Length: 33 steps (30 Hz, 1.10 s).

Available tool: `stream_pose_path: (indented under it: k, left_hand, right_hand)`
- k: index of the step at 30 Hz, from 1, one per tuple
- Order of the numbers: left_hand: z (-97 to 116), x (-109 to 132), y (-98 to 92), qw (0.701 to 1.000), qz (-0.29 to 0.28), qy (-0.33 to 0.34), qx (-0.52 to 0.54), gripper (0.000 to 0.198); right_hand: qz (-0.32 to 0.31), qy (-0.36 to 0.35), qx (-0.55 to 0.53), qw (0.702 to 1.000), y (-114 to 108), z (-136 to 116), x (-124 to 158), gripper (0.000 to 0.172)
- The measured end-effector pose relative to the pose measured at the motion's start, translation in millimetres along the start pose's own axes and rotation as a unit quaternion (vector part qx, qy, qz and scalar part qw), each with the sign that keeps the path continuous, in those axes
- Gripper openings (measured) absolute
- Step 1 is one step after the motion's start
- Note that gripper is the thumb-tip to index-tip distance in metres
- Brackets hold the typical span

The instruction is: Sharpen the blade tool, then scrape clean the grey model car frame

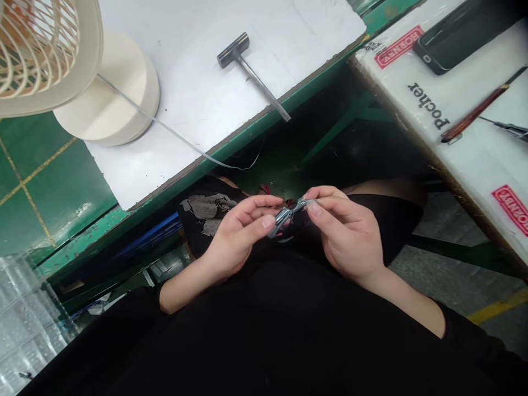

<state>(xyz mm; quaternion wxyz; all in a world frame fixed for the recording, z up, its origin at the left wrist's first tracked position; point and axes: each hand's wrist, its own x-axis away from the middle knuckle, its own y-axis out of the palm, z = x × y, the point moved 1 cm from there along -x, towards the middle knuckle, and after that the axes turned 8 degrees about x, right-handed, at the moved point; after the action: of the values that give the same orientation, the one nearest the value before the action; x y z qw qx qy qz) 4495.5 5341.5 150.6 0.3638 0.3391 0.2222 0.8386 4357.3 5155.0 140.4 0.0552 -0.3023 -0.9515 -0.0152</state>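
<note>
Above my lap, a small grey, shiny part (282, 218) is held between my two hands; its exact kind I cannot make out. My left hand (243, 228) pinches its wider end between thumb and fingers. At the other end, the thumb and fingertips of my right hand (346, 225) close on its narrow tip. Fingers cover some of the part. Beyond my hands, a small metal T-shaped hammer (264, 85) lies on the white board (185, 71), its handle sticking out over the edge.
A cream fan (119, 104) stands at the left, its thin cable hanging over the table edge. On the right-hand table are a black phone (462, 38), a wooden-handled tool (474, 113) and a thin metal tool (511, 129). Clear plastic trays (28, 324) sit lower left.
</note>
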Motion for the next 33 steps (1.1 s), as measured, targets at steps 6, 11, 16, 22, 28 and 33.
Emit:
stream_pose_path:
  k: [6, 11, 16, 22, 28, 33]
  left_hand:
    - [0, -6, 2.4, 0.998, 0.025, -0.06, 0.007, 0.033]
    - [0, -6, 4.7, 0.998, 0.042, -0.054, -0.013, 0.032]
    - [-1, -5, 3.1, 0.999, 0.022, -0.046, -0.003, 0.026]
    - [-2, -2, -1.8, 0.999, -0.009, -0.021, -0.03, 0.023]
    - [1, 3, -0.9, 0.995, -0.035, 0.026, -0.088, 0.036]
    - [3, 4, 2.5, 0.991, -0.01, 0.051, -0.121, 0.037]
  right_hand:
    - [-0.032, 0.009, -0.024, 0.999, -2, -2, 2, 0.009]
    - [-0.027, 0.034, -0.048, 0.998, -1, -1, -1, 0.009]
    - [-0.011, 0.056, -0.078, 0.995, 2, -3, -3, 0.009]
    - [-0.002, 0.073, -0.087, 0.994, 3, -5, -5, 0.014]
    - [0.004, 0.077, -0.087, 0.993, 3, -4, -6, 0.014]
    - [0.017, 0.067, -0.071, 0.995, 3, -2, -4, 0.012]
